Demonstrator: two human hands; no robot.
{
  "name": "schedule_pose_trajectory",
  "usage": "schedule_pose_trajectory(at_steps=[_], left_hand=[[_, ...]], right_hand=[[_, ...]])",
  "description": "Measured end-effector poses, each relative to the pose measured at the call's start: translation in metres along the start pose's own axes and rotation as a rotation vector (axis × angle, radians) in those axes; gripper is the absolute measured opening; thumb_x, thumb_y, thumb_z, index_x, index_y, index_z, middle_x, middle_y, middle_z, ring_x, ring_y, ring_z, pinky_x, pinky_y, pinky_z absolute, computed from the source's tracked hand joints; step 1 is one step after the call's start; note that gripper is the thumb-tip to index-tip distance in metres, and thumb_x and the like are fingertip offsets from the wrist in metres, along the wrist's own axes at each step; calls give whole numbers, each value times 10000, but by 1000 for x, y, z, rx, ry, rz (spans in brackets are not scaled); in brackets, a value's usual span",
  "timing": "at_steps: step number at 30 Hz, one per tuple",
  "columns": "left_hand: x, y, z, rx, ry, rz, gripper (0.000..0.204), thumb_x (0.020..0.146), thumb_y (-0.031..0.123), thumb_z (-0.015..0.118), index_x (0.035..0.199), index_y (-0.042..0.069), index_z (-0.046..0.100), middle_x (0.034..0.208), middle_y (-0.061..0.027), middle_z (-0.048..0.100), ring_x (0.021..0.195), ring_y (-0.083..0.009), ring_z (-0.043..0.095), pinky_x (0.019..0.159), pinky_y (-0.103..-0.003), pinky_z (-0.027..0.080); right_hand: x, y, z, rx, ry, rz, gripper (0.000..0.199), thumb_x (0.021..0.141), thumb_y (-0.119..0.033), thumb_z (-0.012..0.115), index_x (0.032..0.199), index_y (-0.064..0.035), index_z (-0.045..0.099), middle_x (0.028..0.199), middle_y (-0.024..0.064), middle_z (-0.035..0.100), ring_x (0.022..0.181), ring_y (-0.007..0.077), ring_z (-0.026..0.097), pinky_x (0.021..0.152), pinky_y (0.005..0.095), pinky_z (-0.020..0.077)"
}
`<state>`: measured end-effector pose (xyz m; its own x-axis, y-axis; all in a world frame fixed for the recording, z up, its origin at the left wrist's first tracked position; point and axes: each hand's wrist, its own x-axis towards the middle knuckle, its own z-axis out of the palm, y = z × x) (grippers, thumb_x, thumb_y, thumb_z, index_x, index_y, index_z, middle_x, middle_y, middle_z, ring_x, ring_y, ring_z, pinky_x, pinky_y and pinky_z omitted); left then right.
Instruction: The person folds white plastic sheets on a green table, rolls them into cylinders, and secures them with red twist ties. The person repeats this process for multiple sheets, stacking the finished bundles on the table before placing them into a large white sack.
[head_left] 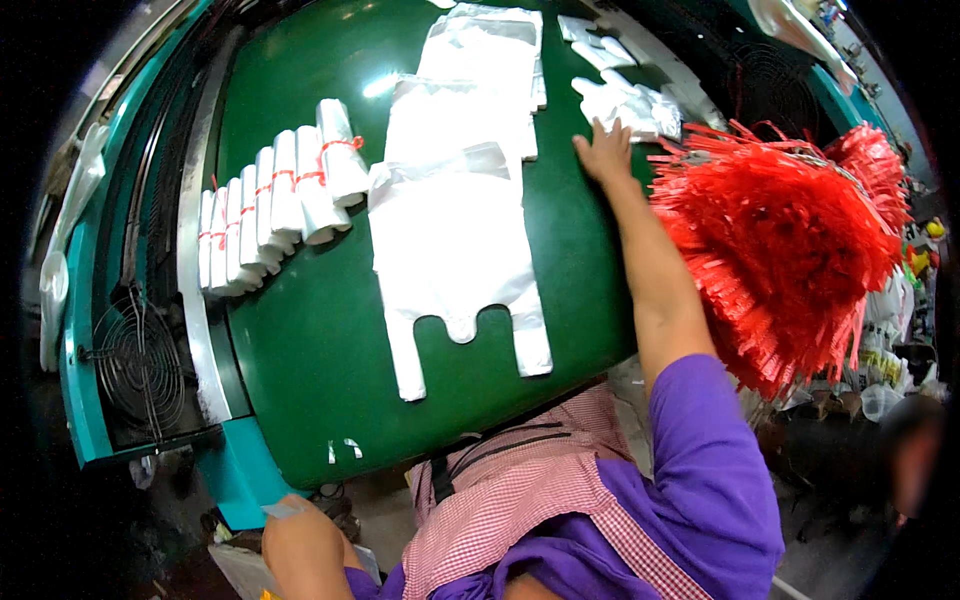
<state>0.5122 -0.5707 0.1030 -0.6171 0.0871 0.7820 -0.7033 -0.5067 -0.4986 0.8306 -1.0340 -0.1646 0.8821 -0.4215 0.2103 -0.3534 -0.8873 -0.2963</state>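
My right hand (605, 152) reaches to the far right of the green tabletop (570, 270), fingers apart and holding nothing. Its fingertips are at the near edge of a heap of crumpled white plastic pieces (630, 105); whether they touch it I cannot tell. Of my left arm (305, 550) only a bent, bare part shows at the lower left; the hand itself is out of sight. Flat white plastic vest bags (455, 240) lie in overlapping piles down the middle, the nearest with its two handles toward me. Rolled white bag bundles (285, 190), tied with red strips, stand in a row at left.
A big bunch of red plastic strips (780, 250) hangs beside the table's right edge, close to my right forearm. A teal machine frame with a round wire guard (140, 365) borders the left side. Small white scraps (345, 450) lie near the front edge.
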Motion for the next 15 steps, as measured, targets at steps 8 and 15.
schedule_pose_trajectory(at_steps=[8,15], left_hand=[[-11,20,4,-57,-87,-44,406,928,56,539,1320,4,442,1434,-153,392,1315,-322,364,1113,-520,279],[-22,25,85,-346,294,-274,586,848,186,609,1395,130,407,1462,-61,368,1387,-149,248,1168,-423,151]], right_hand=[[-138,-110,-126,1002,-149,-523,419,832,-93,649,1232,-9,557,1279,162,539,1168,246,524,925,332,443],[-244,-153,-272,1392,-250,-1168,279,868,-89,580,1132,-3,605,1065,116,646,936,218,616,816,318,473]])
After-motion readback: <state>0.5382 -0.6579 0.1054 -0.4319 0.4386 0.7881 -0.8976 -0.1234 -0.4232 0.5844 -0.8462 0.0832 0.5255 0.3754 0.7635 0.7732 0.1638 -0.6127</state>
